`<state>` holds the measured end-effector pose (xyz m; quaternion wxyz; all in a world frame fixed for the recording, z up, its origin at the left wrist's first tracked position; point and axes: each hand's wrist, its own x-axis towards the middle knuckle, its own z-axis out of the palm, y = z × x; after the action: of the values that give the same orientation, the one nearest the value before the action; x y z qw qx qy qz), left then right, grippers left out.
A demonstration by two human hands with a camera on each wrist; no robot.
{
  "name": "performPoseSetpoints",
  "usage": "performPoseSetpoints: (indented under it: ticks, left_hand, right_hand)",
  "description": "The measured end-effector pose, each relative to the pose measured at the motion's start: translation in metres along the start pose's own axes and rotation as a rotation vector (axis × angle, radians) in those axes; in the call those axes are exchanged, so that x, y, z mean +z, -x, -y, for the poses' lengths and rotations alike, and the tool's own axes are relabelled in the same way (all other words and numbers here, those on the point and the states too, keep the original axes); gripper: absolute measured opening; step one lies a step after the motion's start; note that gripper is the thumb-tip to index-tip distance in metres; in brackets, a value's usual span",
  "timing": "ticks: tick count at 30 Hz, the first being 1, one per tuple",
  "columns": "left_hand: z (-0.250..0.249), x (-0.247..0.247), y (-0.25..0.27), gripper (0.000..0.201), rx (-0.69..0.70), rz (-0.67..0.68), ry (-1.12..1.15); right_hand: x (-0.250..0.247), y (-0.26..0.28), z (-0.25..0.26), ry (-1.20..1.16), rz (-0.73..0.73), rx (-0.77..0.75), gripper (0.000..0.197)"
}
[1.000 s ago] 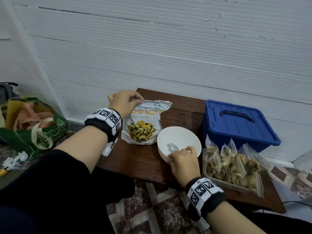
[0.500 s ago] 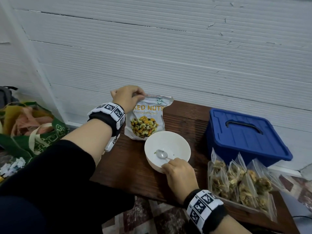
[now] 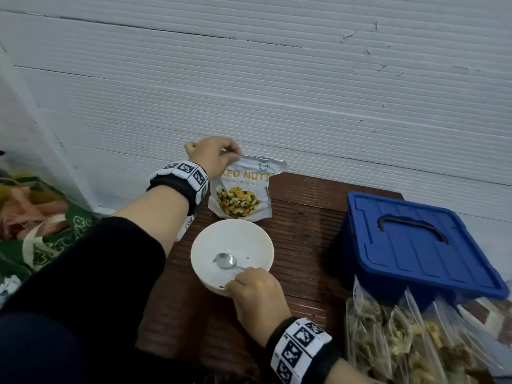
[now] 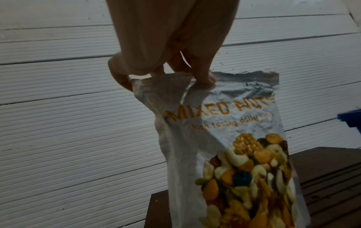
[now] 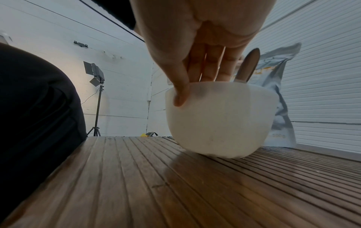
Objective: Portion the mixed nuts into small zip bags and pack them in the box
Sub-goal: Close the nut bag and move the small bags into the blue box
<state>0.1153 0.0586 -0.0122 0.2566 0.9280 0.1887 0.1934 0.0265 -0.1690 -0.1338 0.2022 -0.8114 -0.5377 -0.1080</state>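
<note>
Crinkled foil nut pouch [image 3: 243, 189], centre frame, pinched at top by left hand [image 3: 212, 156]. Smooth white bowl [image 3: 232, 253] with metal spoon [image 3: 226, 261], rim gripped by right hand [image 3: 256, 295]. Blue lidded box [image 3: 415, 245] right; filled zip bags [image 3: 410, 342] lower right, ribbed wooden table [image 3: 302, 231].

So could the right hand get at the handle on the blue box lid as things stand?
Probably yes, once freed. The right hand now grips the white bowl by its rim, so it would have to let go first. The blue box sits just to its right, lid shut, and nothing lies over the handle.
</note>
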Motion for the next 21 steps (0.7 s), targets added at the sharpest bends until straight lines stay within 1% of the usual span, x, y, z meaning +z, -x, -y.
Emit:
performPoseSetpoints:
  ticks: [6,8,10,12,13,16,19,21]
  left_hand:
    - [0.004,0.011,-0.012,0.007,-0.023,-0.001,-0.001]
    - [0.004,0.013,-0.013,0.005,-0.017,-0.005,-0.028]
    - [0.003,0.013,-0.012,0.01,0.0,0.0,-0.073]
    - [0.002,0.012,-0.01,0.019,0.004,0.011,-0.119]
    - [0.0,0.011,-0.008,0.024,0.004,0.017,-0.14]
    - [-0.005,0.009,0.0,0.039,0.007,0.005,-0.182]
    - [-0.021,0.01,0.013,0.043,0.058,-0.079,-0.212]
    - [-0.039,0.014,0.025,0.043,0.104,-0.099,-0.193]
  right_hand:
    - [0.006,-0.019,0.005,0.033,0.201,-0.05,0.025]
    - [0.007,-0.02,0.005,0.02,0.23,-0.054,0.028]
    - [0.005,-0.02,0.005,0.023,0.232,-0.044,0.029]
    - [-0.003,-0.02,0.006,0.031,0.207,-0.031,0.033]
    - [-0.008,-0.021,0.006,0.013,0.167,-0.017,0.035]
    - [-0.03,-0.022,0.006,-0.085,0.028,0.082,0.029]
    - [-0.063,-0.024,0.001,-0.163,-0.043,0.142,0.026]
    - [-0.088,-0.024,-0.007,-0.187,-0.055,0.232,0.029]
